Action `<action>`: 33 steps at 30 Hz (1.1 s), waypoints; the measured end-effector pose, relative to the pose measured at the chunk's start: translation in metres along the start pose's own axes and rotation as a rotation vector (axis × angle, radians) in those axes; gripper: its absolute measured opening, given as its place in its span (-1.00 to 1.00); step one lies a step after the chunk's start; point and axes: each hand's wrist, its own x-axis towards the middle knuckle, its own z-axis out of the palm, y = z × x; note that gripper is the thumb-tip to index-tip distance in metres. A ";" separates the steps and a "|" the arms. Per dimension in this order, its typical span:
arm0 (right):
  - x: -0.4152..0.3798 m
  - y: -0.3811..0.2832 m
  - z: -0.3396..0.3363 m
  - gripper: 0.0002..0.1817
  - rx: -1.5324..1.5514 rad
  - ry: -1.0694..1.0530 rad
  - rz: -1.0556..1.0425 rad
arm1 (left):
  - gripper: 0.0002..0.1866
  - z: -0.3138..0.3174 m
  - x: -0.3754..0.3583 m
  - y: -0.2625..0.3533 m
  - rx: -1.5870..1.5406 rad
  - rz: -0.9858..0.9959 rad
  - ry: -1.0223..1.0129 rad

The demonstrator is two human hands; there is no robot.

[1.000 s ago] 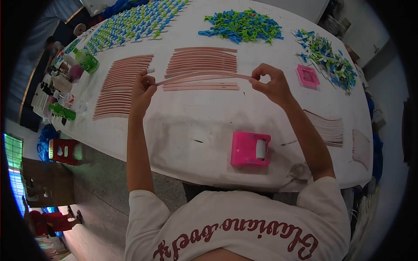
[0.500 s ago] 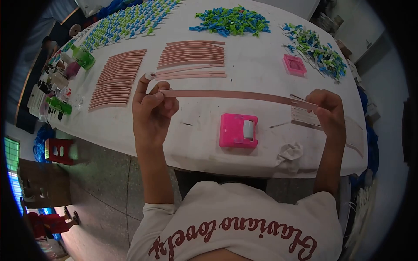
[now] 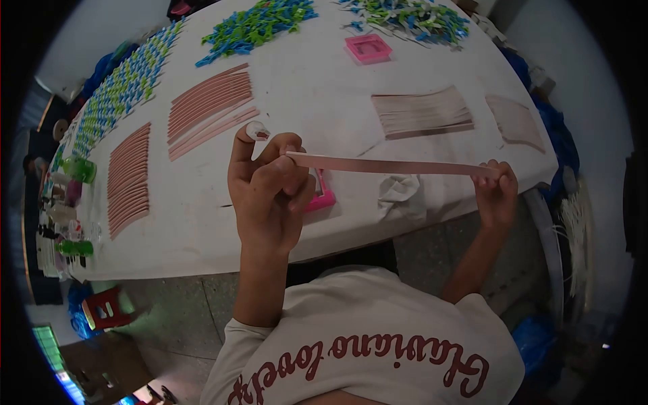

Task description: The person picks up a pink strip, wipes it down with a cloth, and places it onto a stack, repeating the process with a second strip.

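A long, narrow pinkish strip (image 3: 385,165) is stretched between my two hands above the table. My left hand (image 3: 270,185) pinches one end between thumb and fingers; a white wrap covers the tip of its raised index finger. The other end is gripped by my right hand (image 3: 496,192), fingers closed round it. Partly hidden behind my left hand sits a bright pink tape-dispenser-like box (image 3: 325,196). Below the strip, a crumpled white cloth or paper (image 3: 401,196) lies near the table edge. Rows of similar strips (image 3: 210,104) rest beyond my left hand.
More pink strips (image 3: 128,182) lie at left, paler strips (image 3: 424,115) at right. Blue and green clip-like pieces (image 3: 256,27) are heaped at the back, others (image 3: 128,88) lined up in rows. A small pink box (image 3: 368,49), green bottles (image 3: 79,169) and a red stool (image 3: 106,310) also show.
The view has turned to the right. Both hands still hold the strip; my left hand appears closer and now covers part of the pink dispenser-like box.
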 end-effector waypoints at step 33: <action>-0.056 0.059 0.050 -0.88 -0.123 0.450 0.157 | -0.65 0.019 0.002 -0.080 0.473 0.375 -0.098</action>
